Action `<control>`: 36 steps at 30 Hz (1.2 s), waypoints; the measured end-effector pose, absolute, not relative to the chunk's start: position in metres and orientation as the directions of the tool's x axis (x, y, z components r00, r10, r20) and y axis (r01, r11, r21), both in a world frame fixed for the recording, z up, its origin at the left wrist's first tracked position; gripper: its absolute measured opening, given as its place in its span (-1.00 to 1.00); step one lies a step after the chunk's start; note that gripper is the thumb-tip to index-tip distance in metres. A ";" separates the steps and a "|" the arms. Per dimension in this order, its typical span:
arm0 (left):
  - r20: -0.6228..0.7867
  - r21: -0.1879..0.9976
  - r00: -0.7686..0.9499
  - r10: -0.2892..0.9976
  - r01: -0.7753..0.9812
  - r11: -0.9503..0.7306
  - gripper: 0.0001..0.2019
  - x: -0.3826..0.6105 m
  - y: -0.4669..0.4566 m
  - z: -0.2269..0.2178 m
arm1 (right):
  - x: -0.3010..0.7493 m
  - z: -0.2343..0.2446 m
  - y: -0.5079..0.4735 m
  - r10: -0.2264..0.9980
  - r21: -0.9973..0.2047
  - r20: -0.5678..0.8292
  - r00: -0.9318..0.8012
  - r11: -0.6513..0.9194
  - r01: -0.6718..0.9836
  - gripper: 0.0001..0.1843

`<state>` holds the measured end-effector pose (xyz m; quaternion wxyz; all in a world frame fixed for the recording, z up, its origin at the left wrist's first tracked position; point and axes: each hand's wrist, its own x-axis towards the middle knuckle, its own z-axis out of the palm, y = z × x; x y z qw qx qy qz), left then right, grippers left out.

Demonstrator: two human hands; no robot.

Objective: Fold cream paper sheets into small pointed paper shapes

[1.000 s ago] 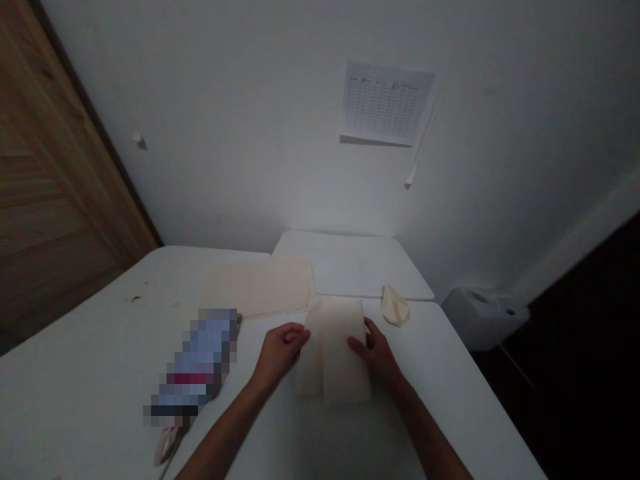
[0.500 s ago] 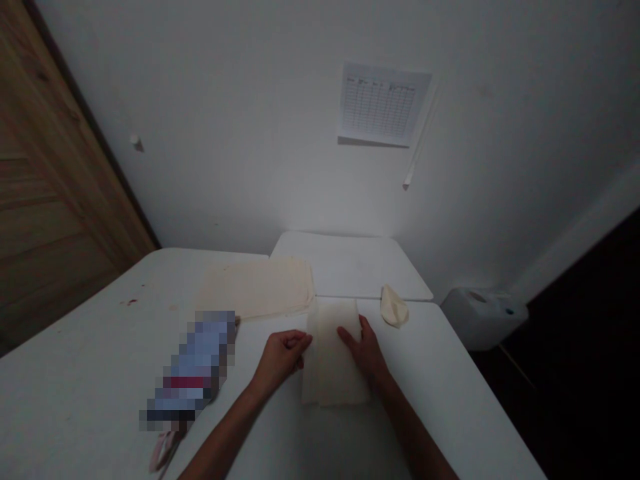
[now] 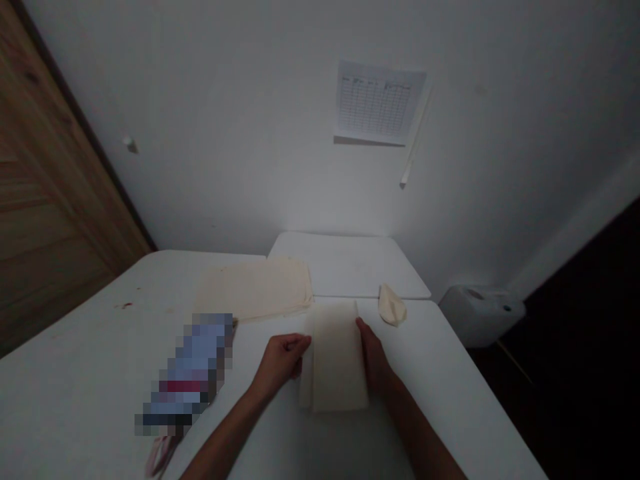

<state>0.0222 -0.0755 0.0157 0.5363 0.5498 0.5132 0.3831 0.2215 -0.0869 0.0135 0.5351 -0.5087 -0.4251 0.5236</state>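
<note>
A folded cream sheet of cloth (image 3: pixel 340 363), long and flat, stands out against the white table in front of me. My left hand (image 3: pixel 283 360) pinches the left edge of its thinner lower layer between thumb and fingers. Along the right edge, my right hand (image 3: pixel 375 357) grips the upper folded layer; the thumb lies at the edge and the other fingers are mostly hidden. Farther back on the left, a larger cream cloth (image 3: pixel 255 290) lies flat. A small crumpled cream piece (image 3: pixel 393 307) rests beyond my right hand.
A blurred-out item with a pinkish strap (image 3: pixel 163 453) lies left of my left arm on the white table (image 3: pixel 90 367). A printed sheet (image 3: pixel 377 103) hangs on the wall. Beyond the table's right edge stands a whitish plastic container (image 3: pixel 480 317).
My right thumb has slid from the top of the folded cloth to its right edge. The upper layer looks slightly raised and shifted left. My left hand keeps its pinch.
</note>
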 end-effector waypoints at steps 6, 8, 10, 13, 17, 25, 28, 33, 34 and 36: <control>-0.111 0.983 0.213 0.971 0.167 0.076 -0.48 0.024 -0.077 0.018 | 0.218 0.004 -0.082 0.992 -0.995 -0.007 0.127 0.006 -0.101 -0.50; -0.116 0.981 0.210 0.971 0.179 0.078 -0.49 0.025 -0.077 0.015 | 0.218 0.002 -0.082 0.984 -0.998 0.047 0.172 0.053 -0.028 -0.51; -0.130 0.978 0.207 0.970 0.186 0.092 -0.51 0.026 -0.077 0.012 | 0.217 0.002 -0.082 0.977 -0.997 0.079 0.199 0.074 0.031 -0.53; -0.159 0.975 0.209 0.965 0.187 0.120 -0.54 0.029 -0.078 0.009 | 0.217 0.003 -0.083 0.971 -0.995 0.092 0.222 0.080 0.064 -0.56; -0.213 0.972 0.210 0.954 0.147 0.185 -0.54 0.032 -0.080 0.009 | 0.217 0.005 -0.084 0.959 -0.991 0.113 0.260 0.090 0.099 -0.55; -0.238 0.967 0.204 0.950 0.143 0.211 -0.46 0.032 -0.082 0.010 | 0.221 0.010 -0.084 0.992 -0.988 -0.046 0.114 -0.028 -0.153 -0.48; -0.240 0.966 0.208 0.948 0.151 0.211 -0.44 0.032 -0.082 0.010 | 0.224 0.011 -0.086 0.997 -0.969 -0.068 0.026 -0.060 -0.238 -0.43; -0.228 0.966 0.219 0.949 0.173 0.192 -0.44 0.032 -0.083 0.012 | 0.227 0.009 -0.087 0.996 -0.977 -0.058 0.063 -0.044 -0.209 -0.40; -0.224 0.966 0.225 0.948 0.176 0.187 -0.45 0.032 -0.083 0.013 | 0.228 0.009 -0.086 0.995 -0.980 -0.061 0.076 -0.046 -0.192 -0.40; -0.217 0.967 0.238 0.947 0.182 0.176 -0.46 0.032 -0.083 0.014 | 0.228 0.009 -0.086 0.993 -0.986 -0.063 0.098 -0.047 -0.159 -0.40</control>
